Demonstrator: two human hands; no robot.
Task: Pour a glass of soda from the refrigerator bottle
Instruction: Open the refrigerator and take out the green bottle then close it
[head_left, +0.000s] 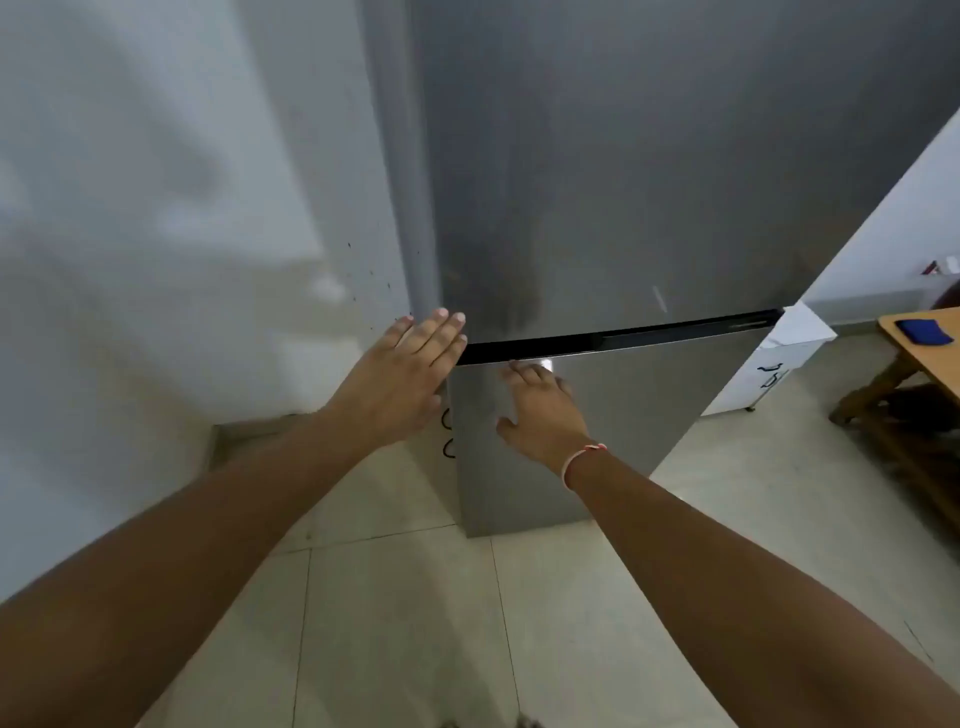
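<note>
A tall steel-grey refrigerator fills the middle of the head view, both doors closed, a dark gap between upper and lower door. My left hand lies flat, fingers together, at the left edge of the fridge by that gap. My right hand rests spread on the top of the lower door, fingertips near the gap, a pale band on the wrist. Neither hand holds anything. No bottle or glass is in sight.
A pale wall stands close on the left. Right of the fridge is a white cabinet, then a wooden table with a blue object on it. Light floor tiles lie underfoot.
</note>
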